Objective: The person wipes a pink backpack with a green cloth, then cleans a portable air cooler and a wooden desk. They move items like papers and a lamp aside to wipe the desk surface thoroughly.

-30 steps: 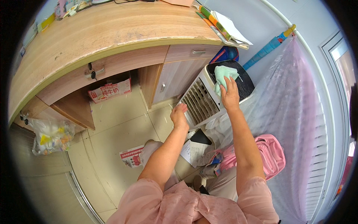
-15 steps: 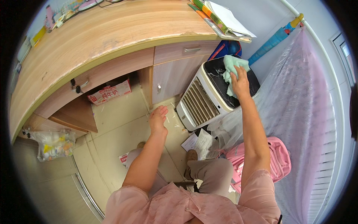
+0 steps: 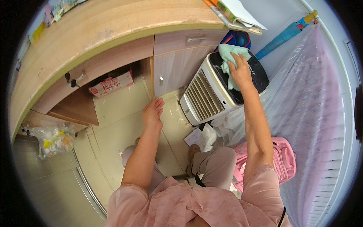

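Observation:
A pale green cloth lies bunched on the black top of a white air cooler. My right hand presses down on the cloth, its fingers bent over it, and covers part of it. The cooler's slatted front faces left, toward the floor. My left hand hangs in the air over the floor tiles, left of the cooler, with nothing in it and its fingers somewhat apart.
A wooden desk curves across the far side, with books at its right corner. A blue folded umbrella and a sheer curtain are on the right. A pink backpack, papers and a red-and-white carton sit low down.
My right hand has slid the cloth leftward across the cooler's top, baring more of its right side. My left hand has shifted slightly left. The whole view has tilted a little.

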Action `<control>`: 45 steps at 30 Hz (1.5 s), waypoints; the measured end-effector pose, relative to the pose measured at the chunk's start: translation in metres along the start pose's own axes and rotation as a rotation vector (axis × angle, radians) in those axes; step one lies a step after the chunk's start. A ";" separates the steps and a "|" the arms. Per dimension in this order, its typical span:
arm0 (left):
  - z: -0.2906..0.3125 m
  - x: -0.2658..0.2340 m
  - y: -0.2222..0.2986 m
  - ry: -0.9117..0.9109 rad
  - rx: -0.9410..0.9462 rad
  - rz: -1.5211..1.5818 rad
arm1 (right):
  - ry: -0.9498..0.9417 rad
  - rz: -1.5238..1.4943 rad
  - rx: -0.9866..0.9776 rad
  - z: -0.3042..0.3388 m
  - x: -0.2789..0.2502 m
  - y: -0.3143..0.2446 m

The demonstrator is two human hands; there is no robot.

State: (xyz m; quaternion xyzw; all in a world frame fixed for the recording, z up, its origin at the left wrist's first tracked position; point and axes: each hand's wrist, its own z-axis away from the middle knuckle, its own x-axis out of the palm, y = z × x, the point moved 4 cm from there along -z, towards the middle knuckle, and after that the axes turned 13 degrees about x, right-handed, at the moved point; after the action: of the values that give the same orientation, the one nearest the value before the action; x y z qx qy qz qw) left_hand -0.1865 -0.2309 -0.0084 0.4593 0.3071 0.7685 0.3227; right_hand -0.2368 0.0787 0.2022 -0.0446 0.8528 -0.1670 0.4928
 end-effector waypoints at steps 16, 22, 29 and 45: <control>0.026 -0.033 0.035 0.055 0.073 0.063 | -0.341 0.223 -0.832 0.193 0.120 -0.021; 0.034 -0.028 0.045 0.031 0.041 0.080 | -0.874 0.483 -0.820 0.253 0.236 0.052; 0.039 -0.024 0.043 0.052 -0.016 0.046 | -0.323 0.453 -0.413 0.185 0.362 0.053; 0.062 0.003 0.024 -0.168 -0.014 -0.051 | -1.144 -0.782 -0.109 0.198 0.097 -0.114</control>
State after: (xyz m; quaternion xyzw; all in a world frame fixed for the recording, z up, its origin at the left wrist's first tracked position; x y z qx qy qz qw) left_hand -0.1367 -0.2323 0.0354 0.5117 0.2851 0.7211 0.3700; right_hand -0.1270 -0.0997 0.0691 -0.4543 0.3878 -0.2395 0.7654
